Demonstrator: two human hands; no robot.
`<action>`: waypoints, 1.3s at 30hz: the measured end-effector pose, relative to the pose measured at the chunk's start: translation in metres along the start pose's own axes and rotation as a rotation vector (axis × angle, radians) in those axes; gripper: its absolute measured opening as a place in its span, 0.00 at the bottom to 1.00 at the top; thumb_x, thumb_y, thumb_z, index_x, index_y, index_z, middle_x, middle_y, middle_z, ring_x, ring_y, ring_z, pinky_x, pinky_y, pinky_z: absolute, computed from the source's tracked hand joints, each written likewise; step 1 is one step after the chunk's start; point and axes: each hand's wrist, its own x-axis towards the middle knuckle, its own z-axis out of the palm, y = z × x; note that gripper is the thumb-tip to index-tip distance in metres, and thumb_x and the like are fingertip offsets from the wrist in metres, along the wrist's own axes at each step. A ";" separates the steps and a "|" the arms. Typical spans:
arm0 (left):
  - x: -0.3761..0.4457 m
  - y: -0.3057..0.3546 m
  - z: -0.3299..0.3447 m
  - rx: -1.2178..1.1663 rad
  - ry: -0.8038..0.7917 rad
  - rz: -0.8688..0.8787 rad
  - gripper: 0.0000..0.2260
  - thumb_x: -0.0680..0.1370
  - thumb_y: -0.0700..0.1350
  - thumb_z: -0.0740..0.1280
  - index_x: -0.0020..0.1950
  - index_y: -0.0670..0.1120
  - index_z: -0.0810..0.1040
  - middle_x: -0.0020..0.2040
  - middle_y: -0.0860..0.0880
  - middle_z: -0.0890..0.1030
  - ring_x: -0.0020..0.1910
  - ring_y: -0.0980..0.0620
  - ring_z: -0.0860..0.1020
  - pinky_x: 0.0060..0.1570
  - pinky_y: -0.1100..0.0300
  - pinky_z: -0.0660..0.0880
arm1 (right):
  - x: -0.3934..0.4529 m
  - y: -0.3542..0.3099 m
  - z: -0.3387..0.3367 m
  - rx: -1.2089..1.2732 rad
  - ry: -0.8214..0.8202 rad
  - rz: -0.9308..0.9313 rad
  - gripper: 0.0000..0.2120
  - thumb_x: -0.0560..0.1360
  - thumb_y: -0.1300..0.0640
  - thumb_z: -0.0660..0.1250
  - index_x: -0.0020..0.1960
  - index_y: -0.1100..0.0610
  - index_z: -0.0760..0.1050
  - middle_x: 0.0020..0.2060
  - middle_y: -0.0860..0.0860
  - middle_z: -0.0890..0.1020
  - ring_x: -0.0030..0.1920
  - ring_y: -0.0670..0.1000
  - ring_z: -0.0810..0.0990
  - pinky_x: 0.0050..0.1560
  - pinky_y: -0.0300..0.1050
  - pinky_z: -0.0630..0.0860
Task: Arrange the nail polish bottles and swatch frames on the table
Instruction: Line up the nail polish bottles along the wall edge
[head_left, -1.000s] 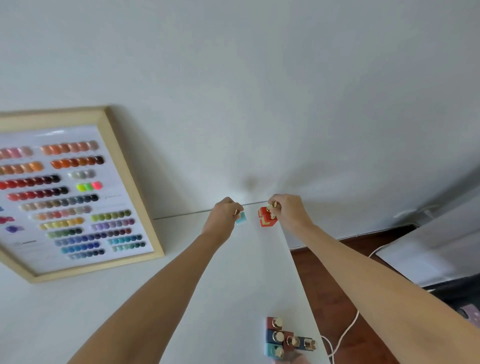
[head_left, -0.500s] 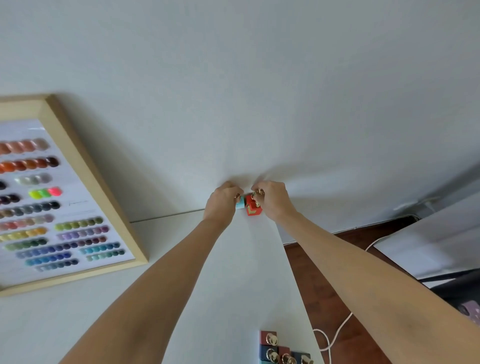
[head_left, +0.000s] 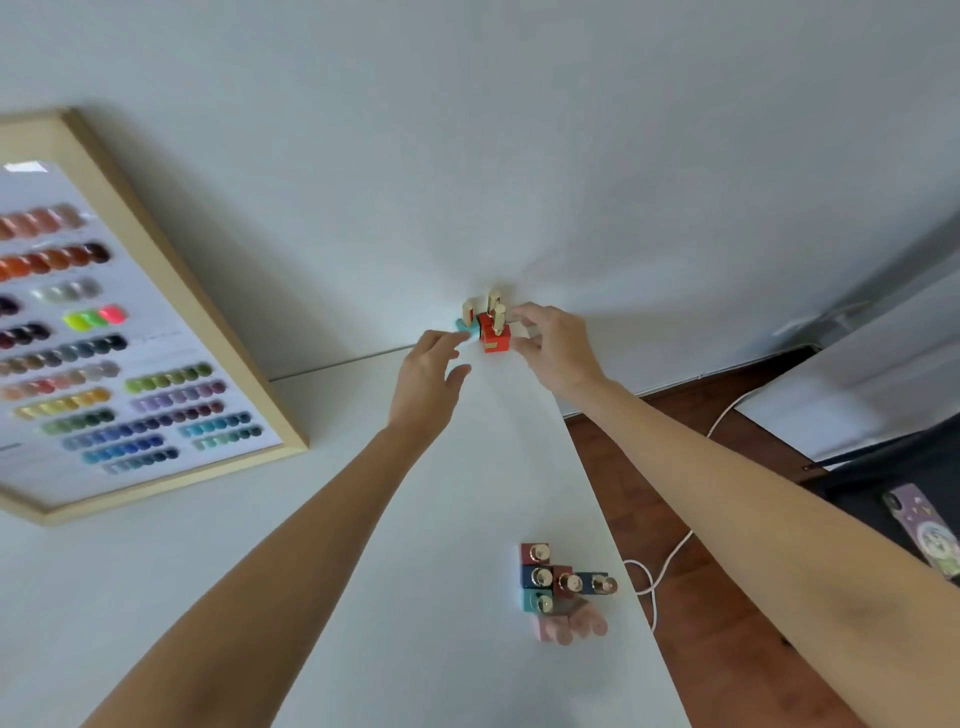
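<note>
Red nail polish bottles (head_left: 493, 335) with gold caps stand at the far corner of the white table (head_left: 467, 493), against the wall, with a light blue bottle (head_left: 466, 327) beside them on the left. My left hand (head_left: 428, 387) hovers just in front of them, fingers apart, holding nothing. My right hand (head_left: 553, 348) is to their right, fingers spread and slightly off the red bottles. A second cluster of several bottles (head_left: 558, 584) in dark red, navy, teal and pink stands near the table's right edge. A wood-framed swatch board (head_left: 104, 338) leans at the left.
The table's right edge drops to a wooden floor (head_left: 727, 571) with a white cable (head_left: 670, 566). A phone in a purple case (head_left: 924, 530) lies on a dark seat at the right. A white wall rises directly behind the far bottles.
Both hands held bottles and pressed them together at the far corner. Now both have let go and drawn back, leaving the red and light blue bottles standing by the wall.
</note>
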 end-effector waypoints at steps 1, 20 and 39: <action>-0.014 0.003 -0.002 -0.007 -0.013 0.022 0.15 0.76 0.37 0.69 0.63 0.45 0.77 0.58 0.47 0.78 0.50 0.54 0.80 0.51 0.65 0.75 | -0.012 0.001 -0.004 0.005 -0.005 0.006 0.16 0.73 0.64 0.69 0.60 0.56 0.77 0.52 0.57 0.81 0.48 0.54 0.82 0.53 0.42 0.76; -0.215 0.061 0.015 0.070 -0.474 0.168 0.12 0.78 0.42 0.65 0.59 0.54 0.79 0.58 0.55 0.77 0.54 0.53 0.77 0.52 0.62 0.75 | -0.243 0.032 -0.048 -0.170 -0.437 0.152 0.18 0.70 0.68 0.64 0.51 0.49 0.80 0.46 0.45 0.80 0.41 0.40 0.76 0.41 0.28 0.70; -0.239 0.037 -0.013 0.202 -0.393 0.014 0.10 0.80 0.43 0.62 0.59 0.47 0.80 0.54 0.49 0.80 0.51 0.47 0.79 0.53 0.55 0.75 | -0.225 -0.013 -0.051 -0.108 0.098 -0.019 0.07 0.72 0.67 0.69 0.49 0.62 0.80 0.43 0.55 0.83 0.40 0.48 0.78 0.45 0.36 0.71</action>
